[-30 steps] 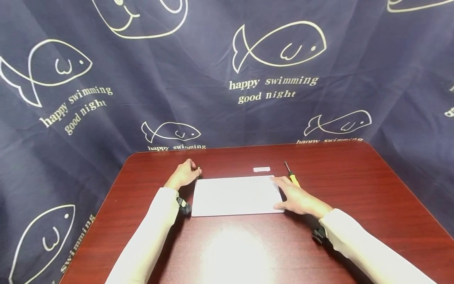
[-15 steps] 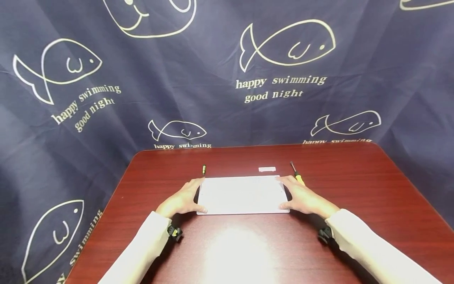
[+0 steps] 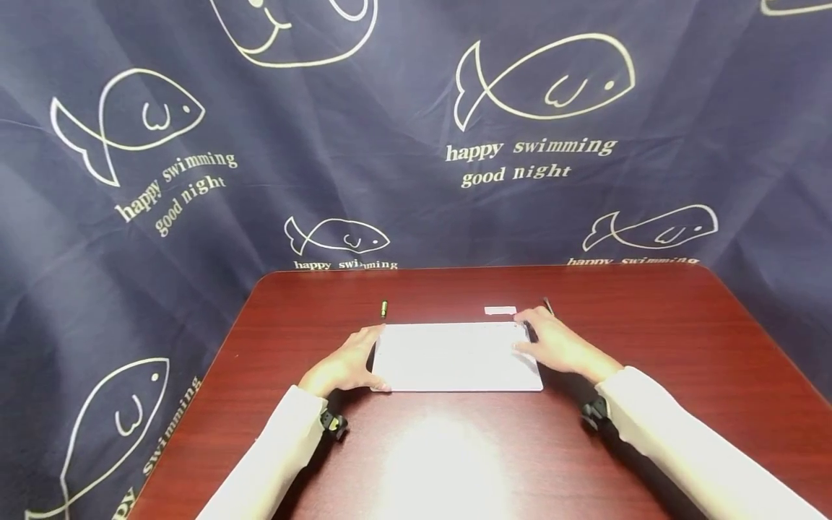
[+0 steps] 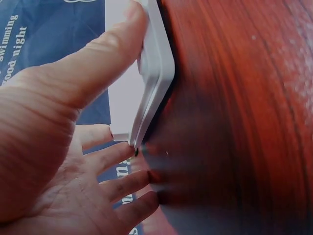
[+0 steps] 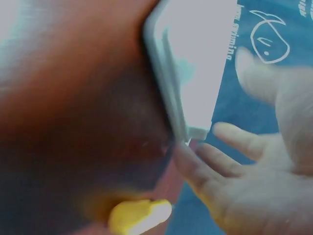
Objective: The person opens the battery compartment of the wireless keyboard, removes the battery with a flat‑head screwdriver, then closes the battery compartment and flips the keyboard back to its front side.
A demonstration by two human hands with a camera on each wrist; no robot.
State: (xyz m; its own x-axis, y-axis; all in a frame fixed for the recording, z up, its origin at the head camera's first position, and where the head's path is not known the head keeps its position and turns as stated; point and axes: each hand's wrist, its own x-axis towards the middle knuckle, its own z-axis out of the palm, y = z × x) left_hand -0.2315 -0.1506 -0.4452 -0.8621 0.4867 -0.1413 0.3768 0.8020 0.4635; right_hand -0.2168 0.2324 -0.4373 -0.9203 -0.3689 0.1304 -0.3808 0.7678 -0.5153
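A flat white rectangular slab [image 3: 455, 357], resembling an upturned keyboard, lies on the table. My left hand [image 3: 347, 363] holds its left end, the thumb over the near corner and the fingers reaching the far one. In the left wrist view that thumb [image 4: 107, 54] overlaps the slab's rounded edge. My right hand [image 3: 555, 343] is over the far right corner with fingers spread. The right wrist view shows its thumb [image 5: 249, 73] off the surface, fingertips near the slab's corner. Just beyond those fingers lies a small white strip [image 3: 500, 310], notched like a battery cover.
A small green-and-dark cylinder [image 3: 384, 309], like a battery, lies behind the slab's left corner. A screwdriver [image 3: 549, 306] is mostly hidden behind my right hand; its yellow handle [image 5: 142, 215] shows blurred in the right wrist view. A dark blue curtain [image 3: 416, 144] hangs behind the table.
My left hand has left the small cylinder and taken hold of the slab's left end. My right hand has moved from the right edge to the far corner, lifting its thumb.
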